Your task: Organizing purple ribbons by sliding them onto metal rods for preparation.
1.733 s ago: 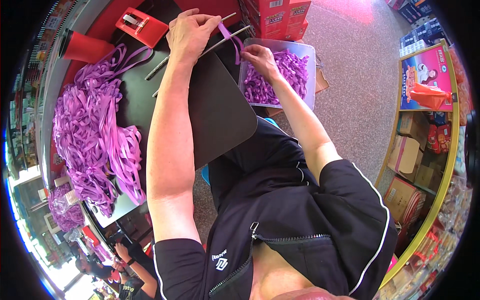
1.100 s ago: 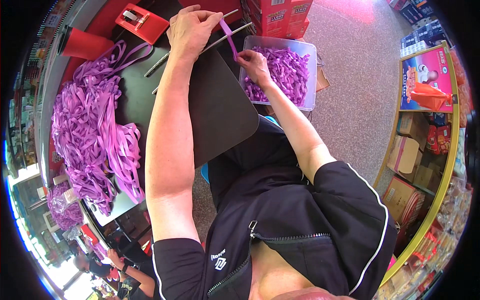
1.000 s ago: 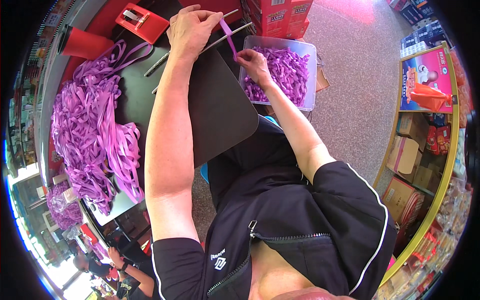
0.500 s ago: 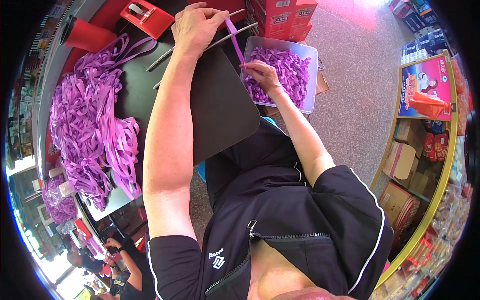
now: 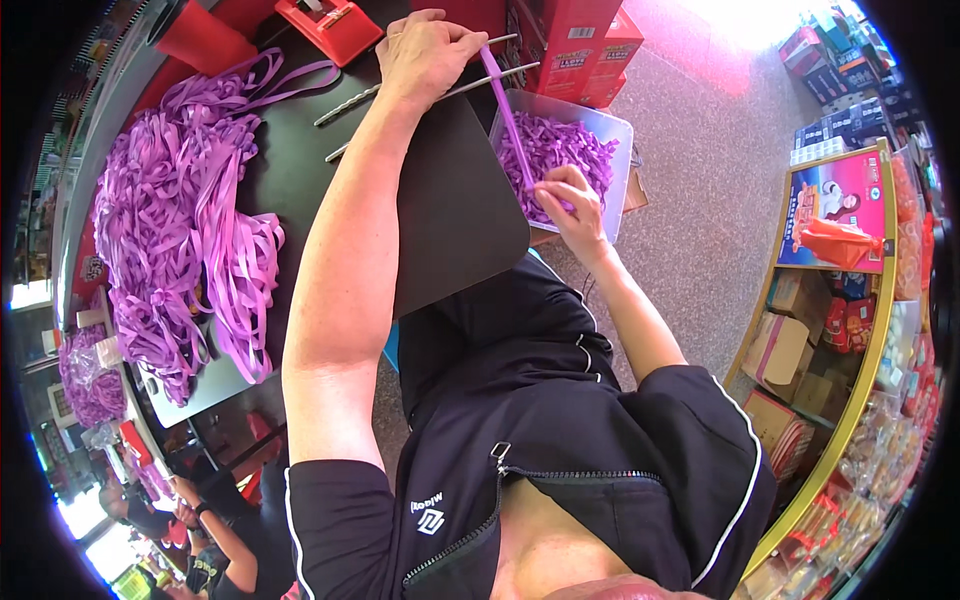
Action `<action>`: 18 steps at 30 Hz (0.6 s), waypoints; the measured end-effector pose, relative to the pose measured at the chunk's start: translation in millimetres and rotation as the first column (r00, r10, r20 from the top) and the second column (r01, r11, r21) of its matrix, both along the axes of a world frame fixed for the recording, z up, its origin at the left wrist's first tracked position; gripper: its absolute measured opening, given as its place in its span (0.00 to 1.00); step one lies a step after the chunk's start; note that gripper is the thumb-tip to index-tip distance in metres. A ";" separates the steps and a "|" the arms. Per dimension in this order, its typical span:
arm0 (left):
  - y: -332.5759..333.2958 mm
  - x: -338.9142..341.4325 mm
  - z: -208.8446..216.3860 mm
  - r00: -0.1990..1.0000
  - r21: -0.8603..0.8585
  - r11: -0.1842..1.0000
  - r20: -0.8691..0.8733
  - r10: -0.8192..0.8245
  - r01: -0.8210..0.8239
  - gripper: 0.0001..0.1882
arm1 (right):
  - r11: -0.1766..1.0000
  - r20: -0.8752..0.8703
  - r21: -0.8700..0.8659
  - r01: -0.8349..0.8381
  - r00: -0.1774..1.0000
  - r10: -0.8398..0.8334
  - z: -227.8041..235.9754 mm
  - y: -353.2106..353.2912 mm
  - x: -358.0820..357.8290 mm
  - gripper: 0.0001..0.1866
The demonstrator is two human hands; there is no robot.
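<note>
A purple ribbon [image 5: 507, 105] stretches between my two hands, passing by two thin metal rods [image 5: 503, 75] at the table's far edge. My left hand [image 5: 425, 60] lies over the rods, thumb and fingers closed on the ribbon's upper end. Lower and to the right, my right hand [image 5: 577, 215] pinches the other end in front of a clear plastic bin [image 5: 622, 165]. Many short purple ribbon pieces [image 5: 578, 150] fill the bin. Whether the ribbon loops round the rods is hidden by my left hand.
On the black table [image 5: 450, 200], a big heap of long purple ribbons [image 5: 170, 210] lies at the left. Behind it stand a red cup [image 5: 205, 40] and a red tape dispenser [image 5: 335, 30]. Red boxes [image 5: 575, 50] rise behind the bin. Another person [image 5: 235, 550] is at the lower left.
My right hand has drawn back toward me and slightly right, with the ribbon stretched longer between my hands. My left hand stays by the rods; the whole view has shifted a little.
</note>
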State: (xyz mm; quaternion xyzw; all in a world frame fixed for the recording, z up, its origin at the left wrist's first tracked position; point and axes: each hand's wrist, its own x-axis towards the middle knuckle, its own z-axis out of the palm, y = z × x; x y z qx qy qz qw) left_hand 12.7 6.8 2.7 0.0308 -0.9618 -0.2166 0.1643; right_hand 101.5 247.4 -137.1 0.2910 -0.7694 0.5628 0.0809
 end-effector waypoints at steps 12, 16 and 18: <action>1.1 1.0 0.5 1.000 0.014 1.000 0.002 0.007 -0.007 0.19 | 0.983 -0.018 -0.156 -0.093 0.996 0.091 109.2 -2.9 27.1 0.06; 2.4 3.7 2.1 1.000 0.042 0.999 -0.017 0.008 -0.008 0.18 | 0.959 -0.088 -0.261 -0.107 0.992 0.087 130.2 -14.5 9.2 0.06; 5.1 3.5 3.4 1.000 0.050 0.999 -0.017 0.011 -0.010 0.17 | 0.902 -0.116 -0.415 -0.120 0.990 0.078 143.6 -23.6 -5.1 0.06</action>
